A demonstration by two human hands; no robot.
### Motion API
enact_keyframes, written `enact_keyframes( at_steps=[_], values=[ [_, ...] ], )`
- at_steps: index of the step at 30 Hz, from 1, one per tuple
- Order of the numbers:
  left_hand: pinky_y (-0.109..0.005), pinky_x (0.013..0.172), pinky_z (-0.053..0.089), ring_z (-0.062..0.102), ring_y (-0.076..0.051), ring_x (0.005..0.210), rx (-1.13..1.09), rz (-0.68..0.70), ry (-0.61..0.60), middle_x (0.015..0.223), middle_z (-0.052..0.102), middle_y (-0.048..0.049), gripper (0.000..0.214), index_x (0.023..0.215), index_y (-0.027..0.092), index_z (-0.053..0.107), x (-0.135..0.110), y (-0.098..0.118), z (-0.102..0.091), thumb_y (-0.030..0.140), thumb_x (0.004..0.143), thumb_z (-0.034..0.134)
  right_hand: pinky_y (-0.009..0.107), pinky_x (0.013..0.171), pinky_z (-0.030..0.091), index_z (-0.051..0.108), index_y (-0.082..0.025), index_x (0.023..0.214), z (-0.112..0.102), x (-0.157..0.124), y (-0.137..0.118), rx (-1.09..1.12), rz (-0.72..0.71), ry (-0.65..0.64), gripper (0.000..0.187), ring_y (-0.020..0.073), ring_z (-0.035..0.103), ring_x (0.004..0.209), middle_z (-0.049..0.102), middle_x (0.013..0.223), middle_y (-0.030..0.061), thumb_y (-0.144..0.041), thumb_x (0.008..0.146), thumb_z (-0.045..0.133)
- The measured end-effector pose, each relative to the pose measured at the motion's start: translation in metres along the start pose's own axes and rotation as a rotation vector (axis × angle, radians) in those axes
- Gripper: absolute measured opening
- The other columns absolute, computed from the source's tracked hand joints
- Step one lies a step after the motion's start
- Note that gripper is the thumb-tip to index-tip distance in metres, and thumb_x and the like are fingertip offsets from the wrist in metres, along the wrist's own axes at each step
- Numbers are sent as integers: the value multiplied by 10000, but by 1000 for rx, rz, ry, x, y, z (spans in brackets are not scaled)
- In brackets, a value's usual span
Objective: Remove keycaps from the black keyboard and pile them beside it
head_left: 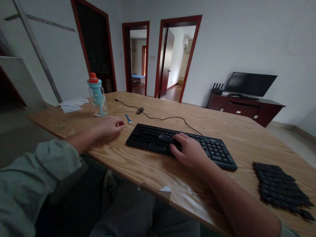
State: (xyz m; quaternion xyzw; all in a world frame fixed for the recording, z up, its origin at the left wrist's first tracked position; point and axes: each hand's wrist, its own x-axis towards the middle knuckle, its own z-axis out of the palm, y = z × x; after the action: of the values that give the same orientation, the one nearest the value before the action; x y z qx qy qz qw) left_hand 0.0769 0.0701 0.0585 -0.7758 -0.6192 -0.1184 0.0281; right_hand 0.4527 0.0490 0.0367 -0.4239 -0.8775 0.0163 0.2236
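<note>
A black keyboard (155,143) lies on the wooden table in front of me, with its number pad at the right. Over its middle, my right hand (187,149) pinches a dark oblong piece (165,138); its exact kind is hard to make out against the keys. To the left of the keyboard, my left hand (111,127) rests at the tabletop with its fingers curled in, and no object shows in it. A small blue tool with a white head (128,119) lies just beyond the left fingers.
Dark keycap-like pieces (280,187) lie in rows at the right. The keyboard's black cable (160,118) runs behind it to a coiled bundle. A clear bottle with an orange cap (98,97) and white paper (73,104) stand at the left. The table edge (144,186) is before me.
</note>
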Motion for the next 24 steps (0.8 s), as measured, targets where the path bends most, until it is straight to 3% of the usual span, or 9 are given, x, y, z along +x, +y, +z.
enact_keyframes(
  at_steps=[4,8,10,12,17,21,24],
  values=[
    [-284,672,417,608,-204,760,-161,179,-49,923,714,-93,336,948,153,719,77,35,7,393,850,506,303,700,410,577,-193,893,-4,1,14,137,128,169,170,200,561,759,635,833,61,-325,814,505],
    [-288,639,406,594,-202,718,-205,239,-145,861,710,-107,339,887,120,717,116,51,31,384,849,506,297,605,384,526,-199,715,-17,8,18,413,356,437,206,175,504,656,540,669,24,-366,820,467],
    [-292,632,401,582,-196,689,-252,287,-180,809,703,-94,352,836,127,715,119,49,42,418,846,516,283,558,369,534,-194,697,-22,22,8,535,422,525,319,153,479,603,510,635,17,-458,858,456],
    [-294,628,393,561,-189,664,-322,319,-177,748,685,-72,362,771,140,703,114,41,49,446,839,521,266,541,368,555,-186,736,-20,44,-8,594,376,554,407,137,476,584,509,630,10,-553,878,453],
    [-300,578,344,475,-165,580,-494,263,-76,589,567,-21,428,605,167,600,98,25,50,450,879,436,246,538,401,562,-169,802,21,100,-46,634,261,454,434,126,518,578,572,656,9,-600,843,535],
    [-308,536,289,419,-151,522,-485,214,-72,503,475,0,435,552,168,568,93,27,48,451,868,470,255,512,392,580,-164,760,48,104,-46,602,269,295,394,138,518,548,579,610,15,-548,844,556],
    [-307,541,304,429,-149,526,-502,195,-103,523,498,-2,395,572,156,600,91,29,47,417,850,499,257,531,411,594,-168,797,54,96,-39,610,256,281,363,141,533,564,600,638,15,-522,858,542]
  ],
)
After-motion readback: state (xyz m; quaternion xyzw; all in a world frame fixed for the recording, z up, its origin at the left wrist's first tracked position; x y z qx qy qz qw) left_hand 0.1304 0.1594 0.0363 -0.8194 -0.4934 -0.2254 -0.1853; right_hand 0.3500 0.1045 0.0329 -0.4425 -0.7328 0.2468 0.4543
